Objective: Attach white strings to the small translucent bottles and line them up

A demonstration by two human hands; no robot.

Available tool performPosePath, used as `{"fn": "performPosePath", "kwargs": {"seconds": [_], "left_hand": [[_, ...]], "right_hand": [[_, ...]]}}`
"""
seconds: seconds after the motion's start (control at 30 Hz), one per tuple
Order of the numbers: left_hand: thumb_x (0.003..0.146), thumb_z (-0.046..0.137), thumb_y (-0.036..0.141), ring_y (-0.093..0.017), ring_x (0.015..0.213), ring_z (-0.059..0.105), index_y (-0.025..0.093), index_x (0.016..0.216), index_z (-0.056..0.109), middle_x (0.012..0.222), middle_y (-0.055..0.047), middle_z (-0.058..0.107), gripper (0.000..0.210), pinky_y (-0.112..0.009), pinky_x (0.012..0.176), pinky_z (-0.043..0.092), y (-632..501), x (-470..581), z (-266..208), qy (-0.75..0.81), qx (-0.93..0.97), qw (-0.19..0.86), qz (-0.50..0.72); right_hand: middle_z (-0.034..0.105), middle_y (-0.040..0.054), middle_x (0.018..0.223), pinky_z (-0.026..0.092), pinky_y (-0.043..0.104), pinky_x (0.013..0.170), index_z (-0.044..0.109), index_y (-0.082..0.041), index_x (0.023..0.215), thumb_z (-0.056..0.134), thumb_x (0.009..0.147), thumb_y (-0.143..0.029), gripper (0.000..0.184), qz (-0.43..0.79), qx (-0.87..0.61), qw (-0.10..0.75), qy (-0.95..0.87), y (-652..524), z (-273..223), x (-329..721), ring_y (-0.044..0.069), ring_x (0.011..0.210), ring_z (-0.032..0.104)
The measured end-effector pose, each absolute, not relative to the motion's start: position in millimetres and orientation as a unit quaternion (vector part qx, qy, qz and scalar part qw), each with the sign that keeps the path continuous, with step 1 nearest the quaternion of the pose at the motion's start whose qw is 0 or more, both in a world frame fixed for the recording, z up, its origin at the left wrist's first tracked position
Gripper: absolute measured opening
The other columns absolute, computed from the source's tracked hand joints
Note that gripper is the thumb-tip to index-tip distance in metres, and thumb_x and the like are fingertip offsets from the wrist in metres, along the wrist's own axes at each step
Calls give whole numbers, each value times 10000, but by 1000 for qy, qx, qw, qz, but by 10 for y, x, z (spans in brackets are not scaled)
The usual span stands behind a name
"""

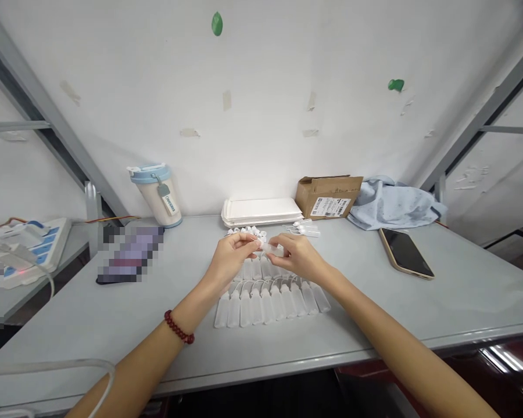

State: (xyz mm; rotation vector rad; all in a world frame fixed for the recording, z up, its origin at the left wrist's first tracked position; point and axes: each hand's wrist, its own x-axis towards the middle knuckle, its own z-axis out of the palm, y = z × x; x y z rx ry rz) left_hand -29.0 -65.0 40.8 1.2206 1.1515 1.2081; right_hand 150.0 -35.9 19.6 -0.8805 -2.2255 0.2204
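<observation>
My right hand [300,253] is closed round a small translucent plastic bottle [273,249], held nearly level above the table. At its left end, my left hand [237,252] pinches with thumb and fingers a small white cap, mostly hidden by the fingertips. Below the hands lies a front row of similar bottles [268,305], with thin white loops at their tops. Another row of bottles [256,268] lies behind it, partly covered by my hands. Just beyond my left fingers is a pile of small white caps [253,230].
White flat packs [261,210], a cardboard box [329,197] and a light blue cloth [394,203] line the wall. Several looped bottles [307,228] lie before the box. A tumbler [157,194] and a blurred phone-like object [131,254] are left, a phone [406,253] right.
</observation>
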Motion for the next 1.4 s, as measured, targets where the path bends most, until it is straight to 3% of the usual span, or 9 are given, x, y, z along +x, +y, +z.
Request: {"fn": "performPosePath", "kwargs": {"seconds": [0.27,0.5,0.7,1.03,1.4], "left_hand": [[671,718,274,-124,721,579,138,830,639,790,-17,634,224,-276,711,463,-641,-312,415,474,526,501,498],[680,723,266,-140,809,584,156,900,650,878,-37,651,257,-281,754,451,-607,-384,411,437,541,531,484],[697,716,339,-148,810,580,164,846,681,900,-46,658,233,-305,778,457,-596,-398,427,437,542,541,472],[650,758,249,-152,860,585,179,919,674,902,-39,656,290,-286,792,445,-570,-453,411,405,522,576,481],[672,736,323,-146,782,575,155,816,686,838,-42,650,227,-289,743,449,-604,-400,428,428,521,555,487]], "right_hand": [[594,21,683,331,206,496,646,-132,835,585,803,-255,141,129,-348,366,-853,-418,256,1473,68,480,415],[454,-48,514,233,207,426,680,-154,793,574,820,-323,201,278,-398,342,-805,-482,376,1455,49,428,272],[380,-61,473,204,209,406,680,-158,826,577,813,-376,242,343,-409,336,-776,-518,392,1443,53,418,267],[594,12,688,321,200,427,674,-156,871,556,825,-447,318,440,-399,322,-737,-523,403,1447,60,460,443],[504,-29,543,315,196,428,669,-154,885,551,834,-441,315,440,-390,322,-742,-536,413,1437,63,443,424]]}}
